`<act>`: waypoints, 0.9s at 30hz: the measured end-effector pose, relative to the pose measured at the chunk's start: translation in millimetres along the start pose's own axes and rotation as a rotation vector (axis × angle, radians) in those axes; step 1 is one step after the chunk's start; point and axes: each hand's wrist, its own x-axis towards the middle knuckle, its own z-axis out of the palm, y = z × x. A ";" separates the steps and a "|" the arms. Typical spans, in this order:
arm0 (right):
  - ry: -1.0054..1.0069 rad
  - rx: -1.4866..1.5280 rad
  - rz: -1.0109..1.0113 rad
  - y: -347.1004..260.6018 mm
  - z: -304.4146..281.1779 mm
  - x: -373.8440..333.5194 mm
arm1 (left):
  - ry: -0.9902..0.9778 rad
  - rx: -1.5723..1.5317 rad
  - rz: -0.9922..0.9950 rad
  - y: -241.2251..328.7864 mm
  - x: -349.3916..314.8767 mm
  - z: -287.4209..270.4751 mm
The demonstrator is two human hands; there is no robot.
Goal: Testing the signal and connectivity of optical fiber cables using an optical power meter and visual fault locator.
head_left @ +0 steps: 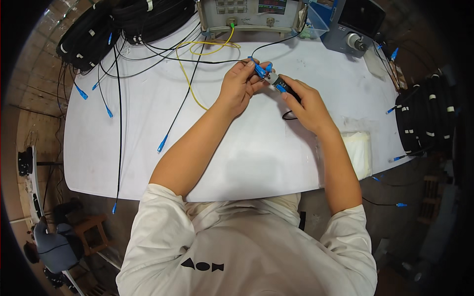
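Your left hand (240,85) pinches the blue connector (259,70) between narrow fingertips, lining it up with the dark tool (282,87) your right hand (307,104) wraps to steady its tip.

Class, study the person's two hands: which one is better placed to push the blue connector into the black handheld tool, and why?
Probably the left hand: its fingertips pinch the blue plastic cable connector right at the tip of the black cylindrical handheld tool. The right hand is wrapped around that tool, steadying it.
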 end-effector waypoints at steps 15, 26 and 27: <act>-0.120 0.195 0.258 -5.2 1.1 0.9 | -0.045 0.107 0.082 -0.3 -1.2 1.0; -0.118 0.340 0.305 -5.0 10.3 -2.7 | -0.026 0.119 0.069 0.8 -2.6 4.0; -0.124 0.342 0.311 -5.0 9.9 -2.5 | -0.033 0.123 0.069 1.4 -2.2 4.0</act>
